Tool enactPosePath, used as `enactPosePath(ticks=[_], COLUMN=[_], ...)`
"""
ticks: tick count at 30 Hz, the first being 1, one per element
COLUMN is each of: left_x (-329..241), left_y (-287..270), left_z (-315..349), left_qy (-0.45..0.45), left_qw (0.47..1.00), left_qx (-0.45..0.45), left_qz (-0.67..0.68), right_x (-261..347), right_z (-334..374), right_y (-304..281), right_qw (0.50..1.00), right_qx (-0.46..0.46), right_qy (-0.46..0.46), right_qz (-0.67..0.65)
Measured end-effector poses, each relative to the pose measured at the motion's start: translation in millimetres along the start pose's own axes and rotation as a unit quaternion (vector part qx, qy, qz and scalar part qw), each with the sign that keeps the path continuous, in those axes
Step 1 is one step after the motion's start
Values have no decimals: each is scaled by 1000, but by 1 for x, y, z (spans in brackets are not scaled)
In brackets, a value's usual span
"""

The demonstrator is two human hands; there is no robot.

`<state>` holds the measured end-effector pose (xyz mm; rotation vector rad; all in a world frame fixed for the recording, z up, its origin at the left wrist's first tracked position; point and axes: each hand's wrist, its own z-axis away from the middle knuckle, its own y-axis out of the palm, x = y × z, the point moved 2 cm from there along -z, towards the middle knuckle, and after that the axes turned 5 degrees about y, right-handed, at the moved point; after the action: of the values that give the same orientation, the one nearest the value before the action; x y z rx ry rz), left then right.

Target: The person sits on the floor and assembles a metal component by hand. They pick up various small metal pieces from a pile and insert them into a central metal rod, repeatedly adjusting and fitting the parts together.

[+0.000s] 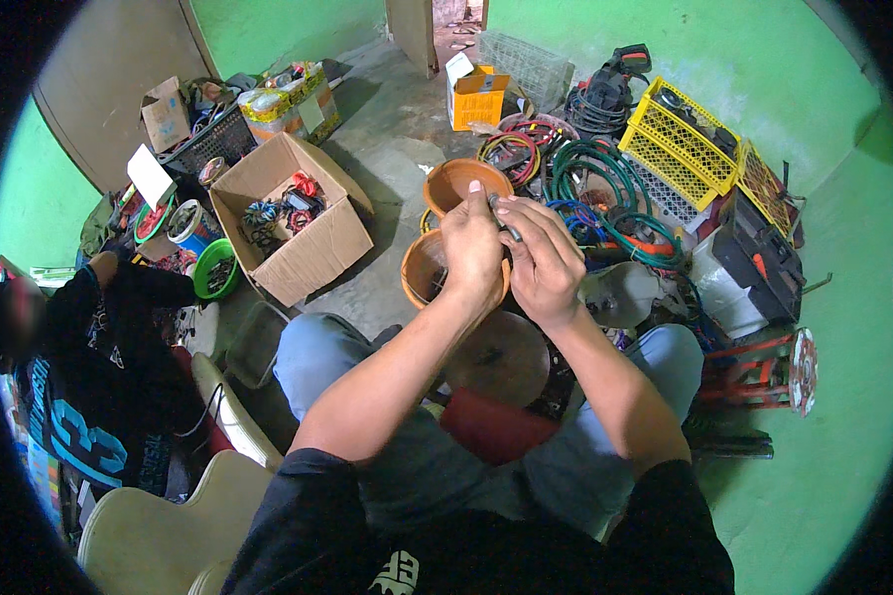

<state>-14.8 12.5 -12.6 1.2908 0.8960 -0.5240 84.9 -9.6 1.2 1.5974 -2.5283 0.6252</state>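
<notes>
My left hand (pixel 474 243) and my right hand (pixel 544 260) meet in front of me, both closed on a small dark metal piece (pixel 512 234). Its exact kind is hidden by the fingers. My left thumb points away from me, and the right fingers bend over the piece. Under and just beyond the hands stand two orange-brown tubs, the far tub (pixel 456 178) and the near tub (pixel 422 260). A few thin dark pieces show inside the near one. Closer to my lap lies a round grey plate (pixel 498 357), partly covered by my forearms.
At left stand an open cardboard box (pixel 313 263) of cables and a green bowl (pixel 215 268); a person in black (pixel 119 367) sits beside them. Coiled green hose (pixel 575 164), yellow crates (pixel 680 144), a black toolbox (pixel 759 263) and a red stool (pixel 764 372) line the right.
</notes>
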Motion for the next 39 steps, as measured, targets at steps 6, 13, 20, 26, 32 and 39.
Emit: enactPosePath(ticks=[6, 13, 20, 26, 32, 39], left_x=[8, 2, 6, 8, 7, -21], left_y=[-3, -5, -6, -6, -10, -41], left_z=[0, -4, -5, 0, 0, -6], left_qy=[47, 37, 47, -8, -31, -87], left_qw=[996, 987, 968, 975, 962, 971], left_qx=[13, 72, 142, 176, 238, 153], left_qz=[-81, -137, -202, -138, -131, -160], right_x=[-3, -11, -20, -36, -35, -50], right_z=[-3, -1, -6, 4, 3, -7], right_y=[-7, -23, -24, -23, -23, -46], right_qw=[997, 964, 854, 671, 592, 580], right_qx=[-41, -24, -25, 11, 58, 44], right_qy=[57, 257, 422, 583, 625, 611], right_qz=[-8, -62, -303, -457, -506, -537])
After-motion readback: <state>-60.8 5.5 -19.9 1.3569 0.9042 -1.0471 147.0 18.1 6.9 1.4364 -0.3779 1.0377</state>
